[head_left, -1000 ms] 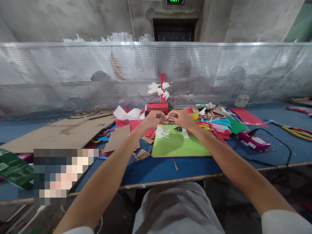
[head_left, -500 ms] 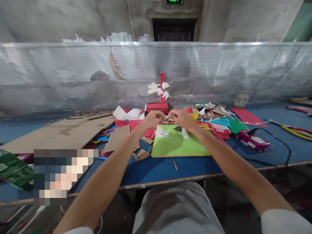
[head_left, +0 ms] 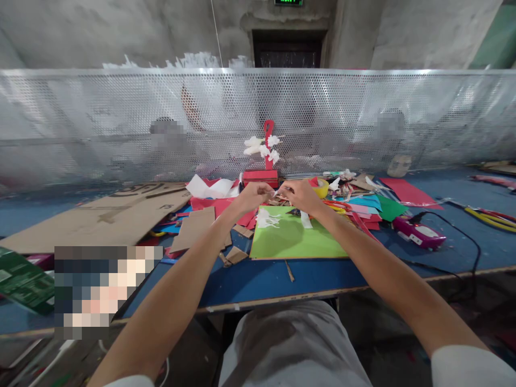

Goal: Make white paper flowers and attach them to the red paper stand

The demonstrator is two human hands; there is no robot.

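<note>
My left hand (head_left: 252,196) and my right hand (head_left: 300,195) meet above the far edge of a green sheet (head_left: 296,239) on the blue table (head_left: 266,279). Both pinch a small white paper scrap (head_left: 275,192) between their fingertips. White paper cuttings (head_left: 266,219) lie on the green sheet just below my hands. Behind them stands a red paper stand with white paper flowers (head_left: 264,156).
Cardboard sheets (head_left: 121,215) lie at the left, coloured paper scraps (head_left: 371,207) and a yellow tape roll (head_left: 321,188) at the right. A pink glue gun (head_left: 419,234) with a black cord sits right. A perforated metal screen (head_left: 121,123) closes the back.
</note>
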